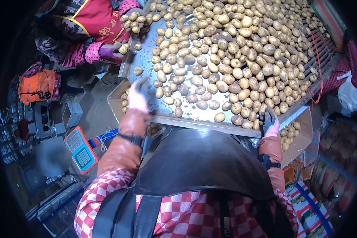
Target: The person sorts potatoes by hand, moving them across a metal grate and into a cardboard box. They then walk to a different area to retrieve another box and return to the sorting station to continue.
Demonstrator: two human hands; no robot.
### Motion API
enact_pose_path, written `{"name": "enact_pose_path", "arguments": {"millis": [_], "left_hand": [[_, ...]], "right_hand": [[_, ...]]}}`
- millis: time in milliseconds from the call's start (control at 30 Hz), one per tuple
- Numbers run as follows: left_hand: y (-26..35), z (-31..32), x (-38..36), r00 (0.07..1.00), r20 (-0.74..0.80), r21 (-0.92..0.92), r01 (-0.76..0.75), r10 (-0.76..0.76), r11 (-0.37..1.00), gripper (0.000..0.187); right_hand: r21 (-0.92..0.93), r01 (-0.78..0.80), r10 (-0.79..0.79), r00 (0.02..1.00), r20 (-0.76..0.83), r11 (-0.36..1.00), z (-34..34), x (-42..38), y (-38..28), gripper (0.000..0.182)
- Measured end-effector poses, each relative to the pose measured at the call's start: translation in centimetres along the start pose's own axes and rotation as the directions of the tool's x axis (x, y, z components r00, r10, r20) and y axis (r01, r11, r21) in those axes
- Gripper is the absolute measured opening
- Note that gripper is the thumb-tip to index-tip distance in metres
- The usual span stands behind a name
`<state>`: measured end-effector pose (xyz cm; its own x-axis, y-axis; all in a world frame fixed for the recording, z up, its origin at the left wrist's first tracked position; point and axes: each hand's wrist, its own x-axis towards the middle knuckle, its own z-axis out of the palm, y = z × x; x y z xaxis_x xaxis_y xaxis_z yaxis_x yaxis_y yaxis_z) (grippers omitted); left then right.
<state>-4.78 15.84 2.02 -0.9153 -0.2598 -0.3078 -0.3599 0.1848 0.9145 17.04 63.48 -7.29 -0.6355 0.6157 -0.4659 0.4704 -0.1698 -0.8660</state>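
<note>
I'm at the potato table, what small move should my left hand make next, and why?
Probably reach for the potato nearest the table's front edge on the left. It has bare surface on both sides, and your left hand is closer to it than your right, at the far corner. Your left hand is blurred, so I can't tell if it's free.

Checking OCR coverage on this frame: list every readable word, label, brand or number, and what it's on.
None can be read with certainty.
Co-worker's red apron: yellow characters, too blurred.
Scale's keypad and display: markings too small.
Printed cartons, lower right: any lettering too blurred.
</note>
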Motion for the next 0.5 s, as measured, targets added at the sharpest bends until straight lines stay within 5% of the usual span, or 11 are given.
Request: {"name": "enact_pose_path", "arguments": {"millis": [67, 133, 200, 233, 333, 400, 467, 500], "left_hand": [[-7.2, -7.3, -0.7, 0.92, -0.193, 0.298, -0.277, 0.342, 0.913, 0.029], [-15.9, -16.4, -1.4, 0.969, -0.155, 0.541, -0.08, 0.192, 0.837, 0.046], [-13.4, -16.0, -7.6, 0.894, -0.394, 0.868, 0.439, -0.213, 0.233, 0.068], [-14.7, -17.4, -9.0, 0.827, -0.428, 0.878, 0.477, -0.365, 0.052, 0.074], [-14.6, -18.7, -11.9, 0.771, -0.47, 0.83, 0.552, -0.429, 0.084, 0.066], [-16.2, -19.8, -12.0, 0.654, -0.501, 0.746, 0.658, -0.566, 0.1, 0.062], [-22.2, -21.5, -13.1, 0.776, -0.383, 0.785, 0.56, -0.501, 0.267, 0.07], [-19.6, -19.3, -14.1, 0.78, -0.447, 0.792, 0.573, -0.439, 0.213, 0.068]], "right_hand": [[0.005, 0.013, -0.013, 1.0, -0.029, 1.0, -0.1, 0.0, -1.2, 0.03], [0.023, 0.085, -0.084, 0.995, -0.049, 0.996, -0.3, 1.1, -1.6, 0.029], [0.079, 0.128, -0.131, 0.991, 0.039, 0.989, 0.1, 2.5, -3.5, 0.028], [-0.044, 0.201, -0.2, 0.98, 0.016, 0.979, 0.9, 3.2, -4.6, 0.03], [-0.295, 0.462, -0.452, 0.886, 0.107, 0.836, 1.6, 7.5, -5.8, 0.033], [-0.388, 0.656, -0.626, 0.748, 0.22, 0.647, 2.8, 9.3, -7.0, 0.033], [-0.459, 0.67, -0.649, 0.725, 0.231, 0.584, 5.3, 9.0, -9.2, 0.034], [-0.452, 0.687, -0.654, 0.712, 0.257, 0.569, 6.3, 9.1, -9.3, 0.035]]}}
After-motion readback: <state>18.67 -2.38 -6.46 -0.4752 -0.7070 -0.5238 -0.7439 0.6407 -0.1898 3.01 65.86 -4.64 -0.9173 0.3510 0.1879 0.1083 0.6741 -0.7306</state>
